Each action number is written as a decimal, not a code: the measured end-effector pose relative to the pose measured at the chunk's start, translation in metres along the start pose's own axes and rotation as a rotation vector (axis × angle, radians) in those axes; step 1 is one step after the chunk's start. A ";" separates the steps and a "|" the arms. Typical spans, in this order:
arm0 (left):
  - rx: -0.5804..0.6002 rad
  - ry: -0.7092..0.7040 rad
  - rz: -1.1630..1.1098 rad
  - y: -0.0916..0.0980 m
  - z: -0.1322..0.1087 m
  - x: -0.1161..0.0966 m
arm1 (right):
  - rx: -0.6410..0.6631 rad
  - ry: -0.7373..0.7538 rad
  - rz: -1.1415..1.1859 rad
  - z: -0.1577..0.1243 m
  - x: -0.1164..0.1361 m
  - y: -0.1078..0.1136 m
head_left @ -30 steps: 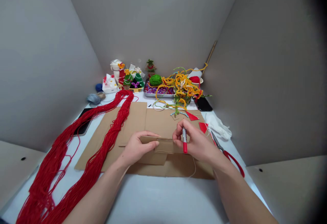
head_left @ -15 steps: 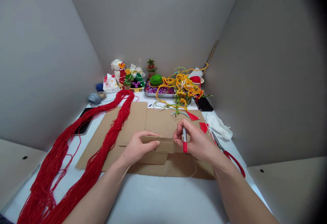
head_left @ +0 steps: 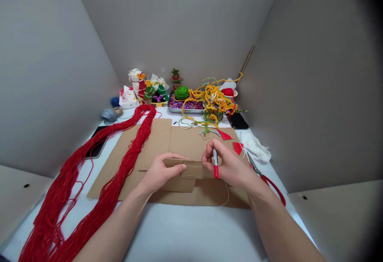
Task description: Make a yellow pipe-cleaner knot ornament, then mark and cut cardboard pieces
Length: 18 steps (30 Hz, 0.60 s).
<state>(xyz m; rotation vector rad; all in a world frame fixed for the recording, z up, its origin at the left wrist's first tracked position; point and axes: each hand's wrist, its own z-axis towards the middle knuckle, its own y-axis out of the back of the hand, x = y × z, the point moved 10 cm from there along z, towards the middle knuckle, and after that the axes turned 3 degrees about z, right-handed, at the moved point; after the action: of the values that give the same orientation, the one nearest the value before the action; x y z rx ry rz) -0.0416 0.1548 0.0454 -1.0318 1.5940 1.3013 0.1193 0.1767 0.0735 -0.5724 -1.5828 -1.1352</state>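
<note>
A small folded cardboard piece (head_left: 193, 169) is held up above larger flat cardboard sheets (head_left: 185, 140). My left hand (head_left: 167, 169) pinches its left part between thumb and fingers. At the piece's right end, my right hand (head_left: 223, 160) has its fingertips closed on the edge. A marker with a red cap (head_left: 216, 164) rests in that same hand, its red end pointing down toward me. A thin pale string (head_left: 228, 194) hangs below the right hand. What lies behind the fingers of the right hand is hidden.
Red yarn (head_left: 112, 190) sprawls across the left side. Scissors (head_left: 269, 182) and white cloth (head_left: 255, 146) lie at right. At the back are a tray of beads (head_left: 187, 110), tangled orange yarn (head_left: 217, 98) and small felt trees (head_left: 161, 93). Dark phones lie at both sides.
The whole view has shifted slightly, so things appear a little further left. Both hands keep nearly the same hold on the cardboard piece.
</note>
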 end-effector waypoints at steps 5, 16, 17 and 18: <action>-0.001 -0.005 0.003 0.000 -0.001 0.000 | 0.010 0.003 0.031 0.000 0.001 -0.001; 0.018 0.004 0.002 0.000 0.000 0.001 | 0.038 -0.001 0.035 0.001 0.002 -0.004; 0.017 0.003 0.004 0.000 0.000 0.001 | 0.043 0.003 0.035 0.001 0.002 -0.004; 0.018 0.000 0.004 0.000 0.000 0.001 | 0.046 0.008 0.035 0.002 0.002 -0.004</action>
<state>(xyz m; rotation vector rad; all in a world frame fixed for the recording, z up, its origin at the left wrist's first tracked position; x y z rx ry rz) -0.0414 0.1551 0.0445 -1.0176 1.6060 1.2870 0.1146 0.1760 0.0740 -0.5626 -1.5826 -1.0710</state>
